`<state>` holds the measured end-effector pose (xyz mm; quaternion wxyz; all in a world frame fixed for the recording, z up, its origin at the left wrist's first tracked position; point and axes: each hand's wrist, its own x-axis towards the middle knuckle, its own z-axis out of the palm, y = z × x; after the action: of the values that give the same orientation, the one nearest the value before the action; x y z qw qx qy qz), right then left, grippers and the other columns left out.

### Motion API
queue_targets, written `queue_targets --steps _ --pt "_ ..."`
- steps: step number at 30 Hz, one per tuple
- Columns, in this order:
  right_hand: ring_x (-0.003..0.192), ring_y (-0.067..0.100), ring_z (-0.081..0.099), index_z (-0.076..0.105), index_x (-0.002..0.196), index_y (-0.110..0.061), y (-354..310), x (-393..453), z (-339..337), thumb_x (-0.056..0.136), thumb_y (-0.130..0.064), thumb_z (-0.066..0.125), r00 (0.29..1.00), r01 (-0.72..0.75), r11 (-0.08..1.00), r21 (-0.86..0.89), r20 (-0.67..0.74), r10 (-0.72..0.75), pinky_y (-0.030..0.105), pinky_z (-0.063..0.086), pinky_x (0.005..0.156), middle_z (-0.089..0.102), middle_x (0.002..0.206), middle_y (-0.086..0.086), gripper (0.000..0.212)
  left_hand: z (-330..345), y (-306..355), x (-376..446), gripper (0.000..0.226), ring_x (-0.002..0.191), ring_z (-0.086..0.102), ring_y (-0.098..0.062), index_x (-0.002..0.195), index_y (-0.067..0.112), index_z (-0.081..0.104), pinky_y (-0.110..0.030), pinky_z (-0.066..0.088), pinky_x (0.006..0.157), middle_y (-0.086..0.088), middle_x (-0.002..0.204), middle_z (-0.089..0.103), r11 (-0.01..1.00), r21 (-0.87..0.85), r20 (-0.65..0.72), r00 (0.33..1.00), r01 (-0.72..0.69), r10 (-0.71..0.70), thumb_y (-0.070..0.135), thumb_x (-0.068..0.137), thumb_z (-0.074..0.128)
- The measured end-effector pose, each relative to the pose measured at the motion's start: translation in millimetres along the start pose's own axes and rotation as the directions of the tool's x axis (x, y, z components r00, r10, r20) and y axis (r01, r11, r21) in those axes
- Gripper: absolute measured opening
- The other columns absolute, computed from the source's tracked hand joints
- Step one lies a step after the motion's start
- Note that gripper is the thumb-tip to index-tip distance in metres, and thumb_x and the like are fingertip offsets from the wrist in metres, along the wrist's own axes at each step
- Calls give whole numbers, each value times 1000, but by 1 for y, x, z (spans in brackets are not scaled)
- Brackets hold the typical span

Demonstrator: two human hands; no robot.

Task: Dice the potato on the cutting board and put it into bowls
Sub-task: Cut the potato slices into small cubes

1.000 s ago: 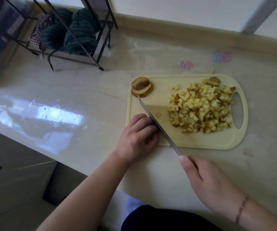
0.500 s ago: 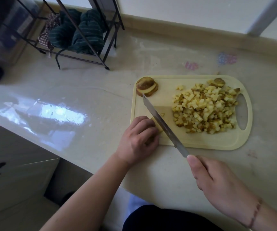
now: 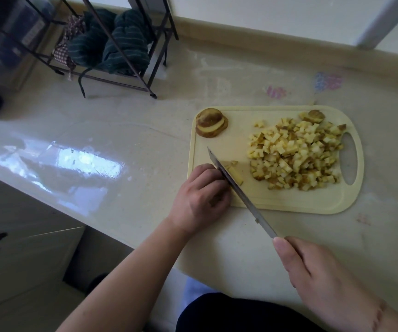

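A glossy pale beige surface (image 3: 126, 121) fills most of the view, with a bright patch of reflected daylight (image 3: 85, 161) near its front edge. A low beige upstand (image 3: 253, 41) runs along the back under a white wall (image 3: 265, 13). At far left stands a black wire rack (image 3: 126, 56) holding dark green striped cloths (image 3: 121, 49). Below the front edge are white cabinet fronts (image 3: 20, 259).

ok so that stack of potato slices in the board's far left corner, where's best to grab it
Pinch the potato slices across their skin edges, coming from above. They lie flat, overlapped in a low stack on the cutting board, so the thin sides are the only grip. The left hand is the nearer one.
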<state>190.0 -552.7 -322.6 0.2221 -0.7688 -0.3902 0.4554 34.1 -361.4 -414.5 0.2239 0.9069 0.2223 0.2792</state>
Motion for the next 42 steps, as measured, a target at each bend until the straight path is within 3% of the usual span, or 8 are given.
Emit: queue_targets --steps 6,13,17,20,27,36,42 --pt "50 11 47 41 56 -22 -13 27 4 88 -65 23 996 80 997 -22 -38 -81 25 32 48 44 47 -4 56 -2 0 1 6 96 67 -33 88 -2 76 -36 56 88 -13 97 72 1000 -19 -4 1000 3 -3 3 84 77" --pt "46 11 46 43 57 -19 -5 21 -7 80 -77 21 999 27 999 21 -46 -26 32 39 51 48 50 -2 66 1 3 1 7 92 65 -32 82 -1 74 -35 55 86 -13 91 68 1000 14 -36 999 19 -18 3 84 78" --pt "45 10 39 39 58 -16 -5 19 -4 80 -78 24 1000 11 998 55 -28 -10 38 38 51 41 47 -2 67 3 6 1 8 94 63 -30 84 -1 74 -35 55 86 -13 92 68 999 13 -41 998 48 -47 5 85 79" --pt "45 8 35 40 63 -14 -6 16 -3 80 -78 27 1000 11 995 96 3 -12 34 34 50 38 48 -3 68 -1 4 -3 9 95 64 -32 85 -1 74 -35 54 86 -13 95 69 999 33 -32 999 22 -21 7 86 78" --pt "47 12 42 42 62 -11 -8 12 -2 79 -78 25 999 24 999 46 32 -26 41 40 53 44 50 2 72 -1 4 -8 5 93 66 -35 85 -2 75 -37 55 84 -14 95 71 999 39 -39 999 -2 4 3 87 74" --pt "48 11 42 43 62 -13 7 0 -8 80 -78 23 998 8 1000 4 67 -8 37 39 53 44 52 1 71 0 4 -8 4 97 67 -34 86 -2 76 -37 56 87 -13 97 72 999 -26 -51 998 42 -43 1 85 77" --pt "47 11 43 39 57 -20 -16 35 1 91 -67 23 995 96 995 -18 22 -96 29 35 51 43 49 -3 61 -1 3 -7 3 97 67 -33 86 -1 77 -37 56 88 -13 96 73 998 -40 -57 997 43 -45 1 84 78"
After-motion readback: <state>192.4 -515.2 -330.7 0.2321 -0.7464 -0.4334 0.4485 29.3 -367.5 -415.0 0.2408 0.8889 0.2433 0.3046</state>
